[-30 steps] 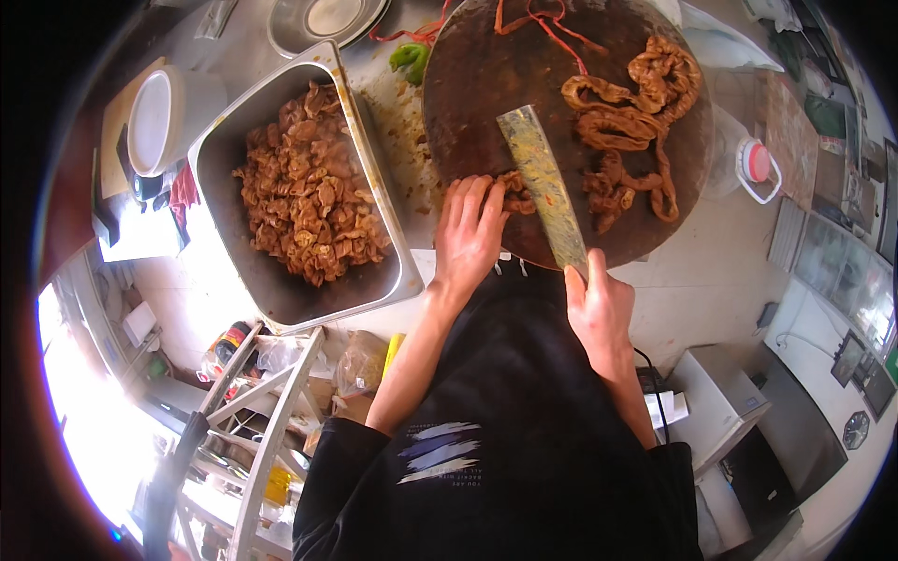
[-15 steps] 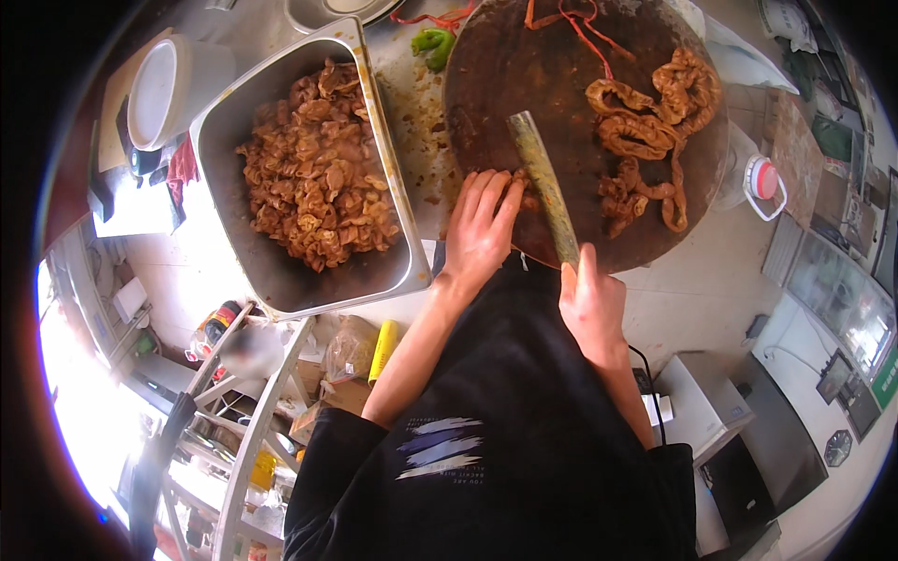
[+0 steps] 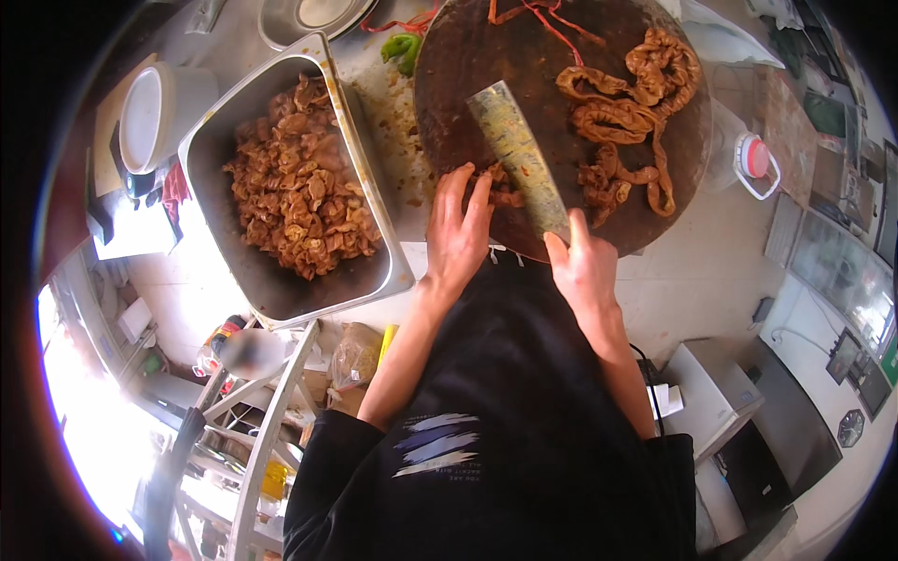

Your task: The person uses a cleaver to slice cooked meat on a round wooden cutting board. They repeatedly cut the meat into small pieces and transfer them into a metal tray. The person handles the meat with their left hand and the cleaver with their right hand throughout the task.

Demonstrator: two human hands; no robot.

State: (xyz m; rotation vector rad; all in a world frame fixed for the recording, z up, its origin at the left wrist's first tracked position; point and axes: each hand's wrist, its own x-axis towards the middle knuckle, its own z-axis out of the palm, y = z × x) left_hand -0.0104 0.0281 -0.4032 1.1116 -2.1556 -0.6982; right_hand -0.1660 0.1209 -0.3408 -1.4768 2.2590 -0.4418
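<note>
My right hand is closed round the handle of a cleaver, whose mottled blade lies across a round dark chopping board. Just left of the blade my left hand presses with curled fingers on a piece of brown cooked meat, partly hidden by fingers and blade. Long looped lengths of brown intestine lie on the board's right. To its left, a steel tray holds a heap of chopped brown pieces.
Green peppers, red string and a steel dish lie at the back. A lidded white tub stands at left, a clear jug with red cap right of the board. A metal rack with goods is at lower left.
The cleaver and my right hand have shifted a little away from my body, and the blade shows more of its flat face than half a second ago. The whole view has shifted slightly.
</note>
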